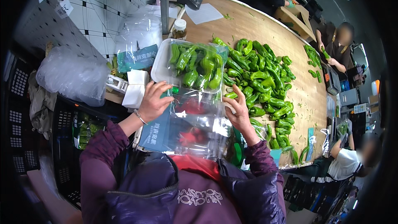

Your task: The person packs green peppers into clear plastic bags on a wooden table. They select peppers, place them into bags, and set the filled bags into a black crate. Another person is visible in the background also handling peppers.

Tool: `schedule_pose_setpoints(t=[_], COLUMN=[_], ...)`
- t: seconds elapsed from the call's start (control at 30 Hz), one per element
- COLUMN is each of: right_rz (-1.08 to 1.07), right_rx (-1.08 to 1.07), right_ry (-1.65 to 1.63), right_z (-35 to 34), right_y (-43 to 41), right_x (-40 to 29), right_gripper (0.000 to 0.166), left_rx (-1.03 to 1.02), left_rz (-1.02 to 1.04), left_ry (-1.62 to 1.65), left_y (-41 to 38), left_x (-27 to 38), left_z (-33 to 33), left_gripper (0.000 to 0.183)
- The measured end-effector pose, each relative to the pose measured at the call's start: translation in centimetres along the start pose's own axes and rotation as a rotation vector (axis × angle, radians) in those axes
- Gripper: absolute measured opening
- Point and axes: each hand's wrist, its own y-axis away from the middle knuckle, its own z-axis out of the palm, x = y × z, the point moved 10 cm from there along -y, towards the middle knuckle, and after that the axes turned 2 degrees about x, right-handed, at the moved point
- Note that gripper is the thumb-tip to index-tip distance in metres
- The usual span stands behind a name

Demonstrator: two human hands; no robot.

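Observation:
My left hand [155, 102], with a bracelet at the wrist, has its fingertips at the left edge of a clear printed plastic bag [199, 124]. My right hand [236, 107] pinches the bag's right edge with curled fingers. Beyond both hands, a clear bag of green peppers [197, 65] lies on a white scale platform [160, 65]. The held bag looks flat, with red shapes showing through it. A large heap of loose green peppers [258, 77] spreads to the right of the scale.
A brown bottle with a white cap [179, 29] stands behind the scale. At left are a stack of white cards [136, 88], bundled plastic bags [73, 74] and a black crate [65, 130]. Across the wooden table [306, 96], one person [339, 46] handles peppers; another person [345, 161] holds a bag.

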Motion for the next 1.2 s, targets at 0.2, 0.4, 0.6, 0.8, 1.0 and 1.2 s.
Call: schedule_pose_setpoints(t=[0.2, 0.4, 0.6, 0.8, 1.0, 1.2], right_rz=[-0.215, -0.257, -0.299, -0.255, 0.088, 0.029], right_rx=[-0.122, -0.145, -0.295, -0.309, -0.13, 0.324], right_ry=[0.189, 0.146, 0.257, 0.185, -0.227, -0.984], right_z=[0.6, 1.3, 2.2, 1.0, -1.4, -11.1], right_y=[-1.5, -2.9, -3.0, -2.9, -5.3, -13.1], right_x=[-2.8, -4.3, -4.2, -3.5, 0.1, -5.5], right_gripper=[0.041, 0.038, 0.035, 0.022, 0.006, 0.009], left_rx=[0.128, 0.166, 0.175, 0.181, 0.225, 0.598], left_rz=[-0.128, -0.313, -0.401, -0.428, -0.386, -0.273], left_ry=[0.172, 0.317, 0.403, 0.46, 0.418, 0.635], left_y=[-1.0, -0.7, 0.0, 0.1, -2.0, -11.1], left_x=[-1.7, -4.4, -5.8, -6.5, -7.0, -6.0], left_z=[-1.8, -1.8, -1.2, -0.8, -2.3, -13.9], left_gripper=[0.017, 0.014, 0.012, 0.011, 0.008, 0.011])
